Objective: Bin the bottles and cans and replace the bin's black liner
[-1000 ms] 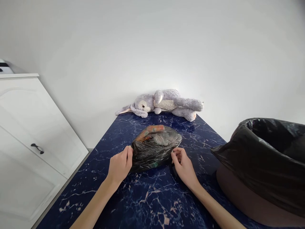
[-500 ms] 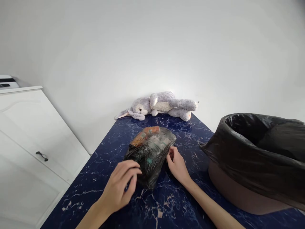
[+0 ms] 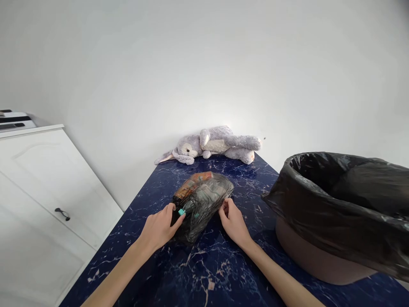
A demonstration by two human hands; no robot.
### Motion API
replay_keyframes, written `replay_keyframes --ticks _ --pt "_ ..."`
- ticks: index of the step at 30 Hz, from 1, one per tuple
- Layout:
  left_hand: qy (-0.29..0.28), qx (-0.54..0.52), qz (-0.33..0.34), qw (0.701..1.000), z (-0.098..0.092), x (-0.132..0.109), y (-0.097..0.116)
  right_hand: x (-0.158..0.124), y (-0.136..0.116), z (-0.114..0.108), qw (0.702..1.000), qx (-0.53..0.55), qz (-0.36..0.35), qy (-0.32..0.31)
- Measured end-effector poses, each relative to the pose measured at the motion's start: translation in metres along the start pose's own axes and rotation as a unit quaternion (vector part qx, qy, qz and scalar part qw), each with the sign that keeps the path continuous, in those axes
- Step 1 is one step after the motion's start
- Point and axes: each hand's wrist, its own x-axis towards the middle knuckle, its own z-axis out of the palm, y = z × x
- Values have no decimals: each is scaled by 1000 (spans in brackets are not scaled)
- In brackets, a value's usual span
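A thin black plastic bag lies on the table in front of me, with orange items and pale, crumpled shapes showing through it. At its near left side a small teal cap pokes out. My left hand holds the bag's left edge, fingers curled round the plastic and thumb beside the cap. On the opposite side, my right hand pinches the bag's right edge between thumb and bent fingers. The fingertips of both hands are partly hidden.
A brown bin with a black liner folded over its rim stands at the right. A plush rabbit lies against the wall at the back of the blue marbled table. A white cabinet stands at the left.
My left hand has moved forward and closed on the bag's left edge. The near part of the bag has shifted left, and the teal cap now shows outside the plastic.
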Motion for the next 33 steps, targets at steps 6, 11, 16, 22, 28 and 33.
replay_keyframes --ticks 6,11,16,22,28,33 --pt "20 14 18 1000 19 17 8 -1 1 0 1000 -2 -2 -3" --pt "34 1 11 999 2 11 9 0 1 -1 1000 -5 -6 -4" --pt "150 -30 -44 987 -45 -8 -6 -1 2 0 1000 -11 -11 -18" --pt "294 -9 -104 950 -97 -22 -50 -3 3 0 999 -23 -3 -38" --pt "296 122 -111 941 -121 -21 -107 -5 4 -1 998 -31 6 -50" --pt "213 169 -160 949 -125 -18 -137 -7 5 -2 997 -37 11 -60"
